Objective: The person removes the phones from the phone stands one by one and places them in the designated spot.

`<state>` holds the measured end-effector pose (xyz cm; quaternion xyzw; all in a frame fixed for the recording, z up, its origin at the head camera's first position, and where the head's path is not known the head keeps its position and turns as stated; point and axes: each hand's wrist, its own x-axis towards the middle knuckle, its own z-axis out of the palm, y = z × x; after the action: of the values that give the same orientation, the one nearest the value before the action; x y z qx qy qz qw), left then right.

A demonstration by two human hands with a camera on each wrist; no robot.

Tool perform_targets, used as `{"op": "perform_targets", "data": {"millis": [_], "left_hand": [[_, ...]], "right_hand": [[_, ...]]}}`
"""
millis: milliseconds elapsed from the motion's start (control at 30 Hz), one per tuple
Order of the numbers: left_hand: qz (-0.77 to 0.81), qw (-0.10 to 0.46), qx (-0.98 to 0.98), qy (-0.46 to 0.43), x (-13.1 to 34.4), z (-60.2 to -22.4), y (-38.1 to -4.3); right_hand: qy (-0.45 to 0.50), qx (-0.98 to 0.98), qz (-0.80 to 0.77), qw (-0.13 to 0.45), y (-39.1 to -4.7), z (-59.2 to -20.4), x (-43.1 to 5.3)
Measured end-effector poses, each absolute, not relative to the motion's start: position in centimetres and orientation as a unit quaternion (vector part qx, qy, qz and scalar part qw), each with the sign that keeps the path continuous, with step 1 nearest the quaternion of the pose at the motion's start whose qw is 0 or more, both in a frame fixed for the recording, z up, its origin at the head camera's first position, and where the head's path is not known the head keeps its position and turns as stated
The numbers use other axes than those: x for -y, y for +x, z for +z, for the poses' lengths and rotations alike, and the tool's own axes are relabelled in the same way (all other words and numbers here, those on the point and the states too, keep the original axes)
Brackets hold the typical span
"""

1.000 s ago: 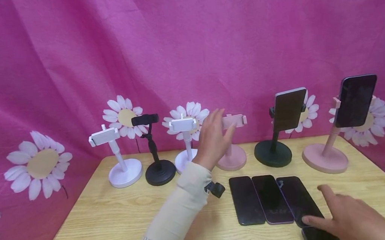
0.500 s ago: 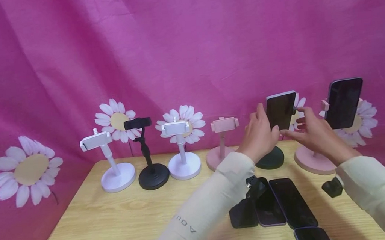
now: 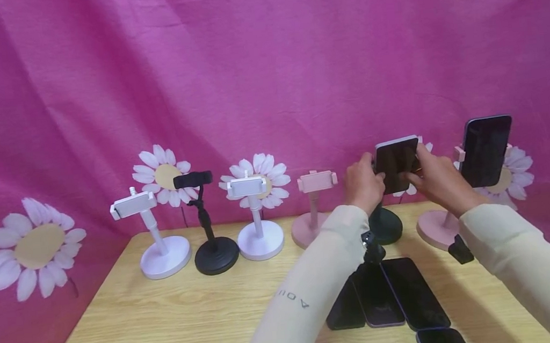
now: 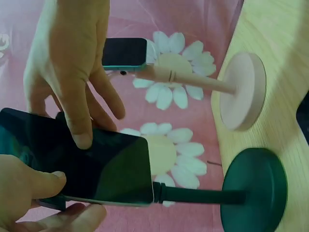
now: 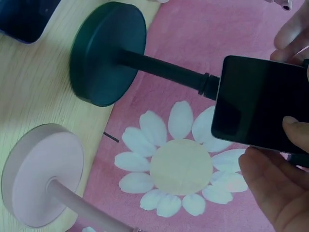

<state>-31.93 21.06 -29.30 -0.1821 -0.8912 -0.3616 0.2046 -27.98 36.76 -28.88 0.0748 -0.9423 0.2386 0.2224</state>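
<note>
A phone (image 3: 397, 166) with a dark screen sits upright in the clamp of a dark green phone stand (image 3: 387, 225). My left hand (image 3: 364, 185) grips its left edge, thumb on the front and fingers round behind. On the opposite edge my right hand (image 3: 443, 184) holds it, the thumb pressing the screen. From the left wrist view, both thumbs lie on the phone's face (image 4: 111, 164), with the clamp mostly hidden behind it. Seen by the right wrist camera, the green stand's pole (image 5: 164, 70) runs from its round base to the phone's lower end.
Rightward stands a pink stand (image 3: 437, 230) carrying another phone (image 3: 486, 150). Left of my hands are a pink stand (image 3: 312, 182), a white stand (image 3: 260, 240), a black stand (image 3: 216, 255) and another white stand (image 3: 165, 257). Several phones (image 3: 415, 292) lie on the table below my arms.
Both hands have moved to the phone in the green stand, the left from the pink stand, the right from the phones on the table. That phone now leans further back.
</note>
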Motion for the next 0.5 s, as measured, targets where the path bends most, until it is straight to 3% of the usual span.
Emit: {"op": "perform_targets", "data": {"millis": [500], "left_hand": [[-0.34,0.246,0.877,-0.235,-20.2,-29.4,-31.3]], "right_hand": [[0.089,0.94,0.178,0.277,-26.0,-28.5,-36.5]]}}
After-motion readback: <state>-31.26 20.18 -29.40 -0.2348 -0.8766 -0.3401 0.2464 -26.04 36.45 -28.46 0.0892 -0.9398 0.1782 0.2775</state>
